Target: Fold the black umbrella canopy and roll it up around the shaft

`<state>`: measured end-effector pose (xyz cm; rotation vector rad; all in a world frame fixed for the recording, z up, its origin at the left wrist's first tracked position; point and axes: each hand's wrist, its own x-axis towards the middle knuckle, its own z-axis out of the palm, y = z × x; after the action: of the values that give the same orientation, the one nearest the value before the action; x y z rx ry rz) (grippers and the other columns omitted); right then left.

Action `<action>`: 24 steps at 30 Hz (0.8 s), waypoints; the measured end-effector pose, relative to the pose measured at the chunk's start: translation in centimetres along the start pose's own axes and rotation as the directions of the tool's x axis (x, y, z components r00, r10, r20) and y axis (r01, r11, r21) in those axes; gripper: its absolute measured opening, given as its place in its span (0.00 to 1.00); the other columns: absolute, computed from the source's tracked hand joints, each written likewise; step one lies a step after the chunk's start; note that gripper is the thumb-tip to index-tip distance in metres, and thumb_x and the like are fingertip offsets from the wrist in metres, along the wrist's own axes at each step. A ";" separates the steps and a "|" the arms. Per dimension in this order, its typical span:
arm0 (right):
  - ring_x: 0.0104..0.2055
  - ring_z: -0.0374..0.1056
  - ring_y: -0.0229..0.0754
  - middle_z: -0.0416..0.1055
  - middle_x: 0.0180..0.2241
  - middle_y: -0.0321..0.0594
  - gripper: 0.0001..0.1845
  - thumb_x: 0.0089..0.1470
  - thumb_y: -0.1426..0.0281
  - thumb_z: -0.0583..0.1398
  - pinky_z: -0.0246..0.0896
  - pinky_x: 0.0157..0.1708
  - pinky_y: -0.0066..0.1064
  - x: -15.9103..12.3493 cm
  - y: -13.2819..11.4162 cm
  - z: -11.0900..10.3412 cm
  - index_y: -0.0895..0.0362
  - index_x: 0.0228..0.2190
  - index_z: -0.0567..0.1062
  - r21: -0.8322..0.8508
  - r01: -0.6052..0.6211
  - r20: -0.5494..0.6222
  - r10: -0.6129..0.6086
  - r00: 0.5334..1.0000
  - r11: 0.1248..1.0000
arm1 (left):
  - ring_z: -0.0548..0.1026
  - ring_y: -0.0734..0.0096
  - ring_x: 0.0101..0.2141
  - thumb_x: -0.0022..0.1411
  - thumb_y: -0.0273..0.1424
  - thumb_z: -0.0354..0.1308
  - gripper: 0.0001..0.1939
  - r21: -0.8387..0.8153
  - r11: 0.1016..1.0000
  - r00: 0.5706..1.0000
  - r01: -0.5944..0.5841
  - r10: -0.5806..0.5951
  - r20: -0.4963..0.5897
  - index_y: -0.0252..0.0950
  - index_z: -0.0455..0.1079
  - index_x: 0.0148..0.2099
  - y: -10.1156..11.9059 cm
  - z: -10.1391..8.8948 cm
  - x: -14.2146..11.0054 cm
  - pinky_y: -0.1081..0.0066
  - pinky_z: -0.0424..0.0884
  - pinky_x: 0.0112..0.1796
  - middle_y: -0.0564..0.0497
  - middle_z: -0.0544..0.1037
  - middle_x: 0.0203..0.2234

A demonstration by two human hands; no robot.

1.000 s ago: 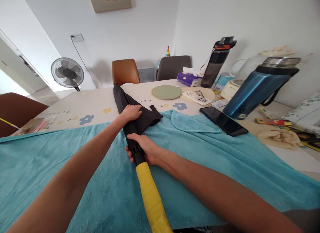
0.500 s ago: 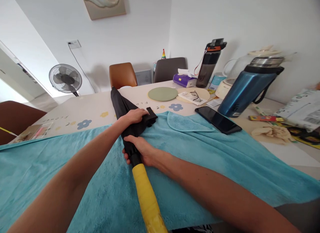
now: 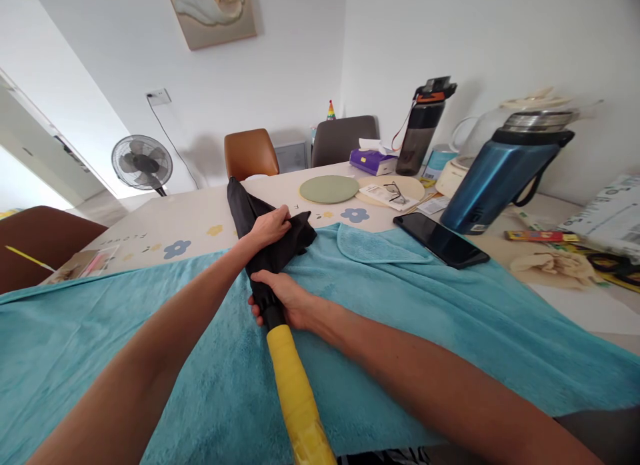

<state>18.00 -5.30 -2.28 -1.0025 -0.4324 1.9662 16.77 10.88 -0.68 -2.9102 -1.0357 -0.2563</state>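
Black umbrella (image 3: 281,255), right hand (image 3: 287,300) clamped around its neck, left hand (image 3: 270,226) pinching its loose fabric

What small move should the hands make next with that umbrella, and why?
Perhaps the left hand could wrap the loose black cloth around the umbrella, since it sticks out to the right while the right hand grips the umbrella just above the yellow handle.

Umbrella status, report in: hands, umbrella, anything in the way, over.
Left hand on umbrella's black fabric; right hand wrapped around it, just beyond yellow handle. Umbrella closed, loose fabric jutting right. Phone off to the right, apart from it.
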 end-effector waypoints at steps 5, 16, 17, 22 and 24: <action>0.18 0.62 0.36 0.64 0.19 0.37 0.09 0.54 0.67 0.52 0.61 0.13 0.27 0.0 0.0 0.0 0.60 0.27 0.64 -0.009 -0.007 0.000 0.007 1.000 1.000 | 0.71 0.67 0.35 0.58 0.29 0.47 0.05 -0.121 0.989 0.976 0.082 -0.105 -0.193 0.39 0.61 0.38 -0.9 0.2 -0.1 0.70 0.63 0.33 0.49 0.73 0.35; 0.17 0.62 0.35 0.64 0.19 0.37 0.10 0.54 0.67 0.52 0.61 0.13 0.27 0.0 0.0 0.0 0.60 0.26 0.64 0.018 -0.010 0.008 0.010 1.000 1.000 | 0.70 0.71 0.35 0.51 0.24 0.46 0.07 -0.576 0.817 0.847 -0.002 -0.305 -0.436 0.37 0.65 0.29 -1.9 -1.2 -1.8 0.71 0.65 0.39 0.51 0.72 0.31; 0.17 0.62 0.35 0.64 0.19 0.37 0.10 0.54 0.66 0.52 0.61 0.13 0.27 0.1 0.0 -0.1 0.60 0.26 0.64 0.026 -0.012 0.010 0.012 1.000 1.000 | 0.70 0.71 0.34 0.51 0.25 0.46 0.07 -0.656 0.754 0.816 -0.033 -0.358 -0.453 0.37 0.65 0.29 -2.2 -1.3 -2.2 0.72 0.66 0.38 0.51 0.72 0.30; 0.17 0.62 0.35 0.64 0.20 0.36 0.10 0.54 0.66 0.53 0.61 0.13 0.27 0.2 0.0 -0.3 0.59 0.26 0.64 0.046 0.007 0.029 -0.008 1.000 0.999 | 0.69 0.72 0.32 0.47 0.29 0.47 0.04 -0.841 0.520 0.697 -0.149 -0.549 -0.462 0.37 0.62 0.27 -5.1 -1.0 -5.8 0.73 0.65 0.33 0.52 0.72 0.28; 0.17 0.62 0.35 0.65 0.20 0.36 0.09 0.54 0.67 0.53 0.61 0.14 0.27 0.1 0.0 -0.3 0.59 0.26 0.64 0.049 0.024 0.035 -0.025 0.999 0.999 | 0.68 0.72 0.29 0.46 0.30 0.46 0.06 -0.871 0.486 0.727 -0.069 -0.573 -0.378 0.37 0.63 0.27 -6.6 -0.7 -7.5 0.73 0.64 0.30 0.52 0.70 0.26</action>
<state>18.18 -5.24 -2.50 -0.9289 -0.4126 1.9658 6.73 11.27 -1.42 -2.7471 -1.4944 -2.2085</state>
